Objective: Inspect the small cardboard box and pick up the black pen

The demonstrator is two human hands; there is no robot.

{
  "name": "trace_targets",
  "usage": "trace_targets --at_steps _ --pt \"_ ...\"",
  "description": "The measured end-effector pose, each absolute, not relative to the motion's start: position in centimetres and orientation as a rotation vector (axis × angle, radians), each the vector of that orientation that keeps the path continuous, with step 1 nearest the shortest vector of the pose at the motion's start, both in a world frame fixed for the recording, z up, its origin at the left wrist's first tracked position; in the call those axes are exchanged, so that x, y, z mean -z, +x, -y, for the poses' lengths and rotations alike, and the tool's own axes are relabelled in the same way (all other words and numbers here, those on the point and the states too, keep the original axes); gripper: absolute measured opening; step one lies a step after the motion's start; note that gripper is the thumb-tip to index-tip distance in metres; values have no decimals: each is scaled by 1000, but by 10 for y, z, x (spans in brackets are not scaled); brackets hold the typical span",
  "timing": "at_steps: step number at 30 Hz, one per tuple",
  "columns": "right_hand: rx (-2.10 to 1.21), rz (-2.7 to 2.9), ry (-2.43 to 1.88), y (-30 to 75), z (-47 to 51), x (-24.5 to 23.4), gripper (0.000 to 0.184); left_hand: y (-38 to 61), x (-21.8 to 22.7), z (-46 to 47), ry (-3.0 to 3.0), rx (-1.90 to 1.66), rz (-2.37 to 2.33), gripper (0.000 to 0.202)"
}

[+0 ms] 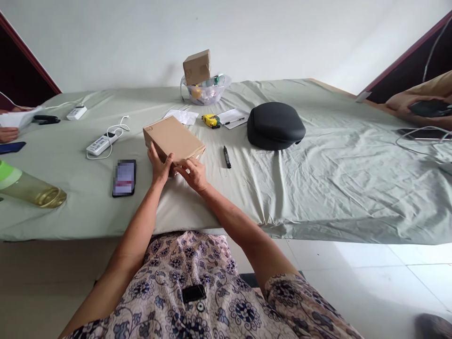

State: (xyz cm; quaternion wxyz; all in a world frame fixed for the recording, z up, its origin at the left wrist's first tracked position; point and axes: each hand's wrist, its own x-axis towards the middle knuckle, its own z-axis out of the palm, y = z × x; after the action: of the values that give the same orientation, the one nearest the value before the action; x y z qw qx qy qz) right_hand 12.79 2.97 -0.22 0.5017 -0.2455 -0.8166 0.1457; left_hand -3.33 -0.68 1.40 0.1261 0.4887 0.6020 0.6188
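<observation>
A flat brown cardboard box (172,137) lies on the grey-green cloth of the table (318,188), close to the near edge. My left hand (159,165) rests against the box's near left side, fingers wrapped on its edge. My right hand (193,172) pinches the box's near corner from the right, fingers curled together. Both hands grip the box, which stays on the cloth.
A phone (124,177), black marker (227,157), power strip (101,143), black case (275,125), yellow tape measure (211,120), papers (233,117) and a clear bowl (206,92) bearing a small box (197,67). A bottle (30,186) lies left. Other people's hands sit at the left (7,134) and right (416,104) edges.
</observation>
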Motion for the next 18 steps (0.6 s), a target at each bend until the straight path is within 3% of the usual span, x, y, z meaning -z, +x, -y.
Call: trace_targets --at_steps 18 --pt "-405 1694 -793 167 -63 -9 61 -33 -22 9 1187 -1913 -1375 84"
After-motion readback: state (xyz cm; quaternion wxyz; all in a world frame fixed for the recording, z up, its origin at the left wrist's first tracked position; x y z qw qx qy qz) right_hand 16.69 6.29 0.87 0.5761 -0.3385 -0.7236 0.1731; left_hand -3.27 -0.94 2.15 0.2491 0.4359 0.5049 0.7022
